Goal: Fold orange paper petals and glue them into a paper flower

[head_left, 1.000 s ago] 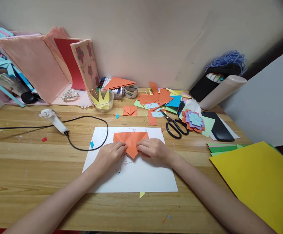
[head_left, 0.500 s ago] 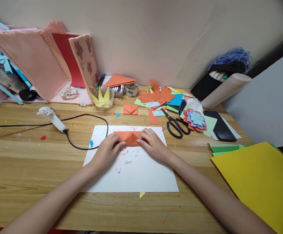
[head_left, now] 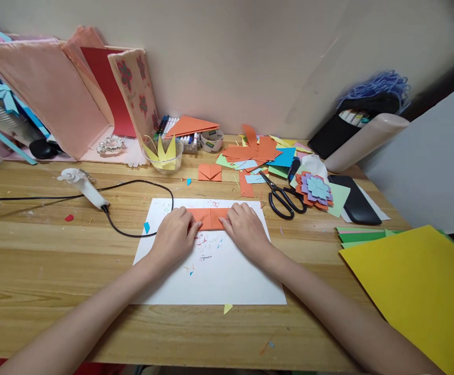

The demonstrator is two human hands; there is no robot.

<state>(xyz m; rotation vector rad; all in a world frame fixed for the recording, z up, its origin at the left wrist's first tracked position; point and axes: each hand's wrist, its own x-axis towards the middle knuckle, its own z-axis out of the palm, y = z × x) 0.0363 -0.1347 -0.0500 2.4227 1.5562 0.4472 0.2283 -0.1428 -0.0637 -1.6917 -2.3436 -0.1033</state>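
Observation:
A folded strip of orange paper with a crease down its middle lies on a marked white sheet. My left hand grips its left end, thumb on the front edge and fingers curled over. At the other end my right hand grips the paper the same way, hiding that end. Behind the strip sits a small folded orange paper piece, apart from both hands. Black-handled scissors lie open to the right of the white sheet.
To the left stands a white glue gun with a looping black cord. A clear cup holds a yellow paper crown shape. Colourful paper scraps, a layered paper flower and a yellow sheet lie on the right.
The triangular flaps seen in the middle of the orange strip now lie beneath or are folded away, leaving a flat front with a central crease. Both hands have pressed slightly over its ends.

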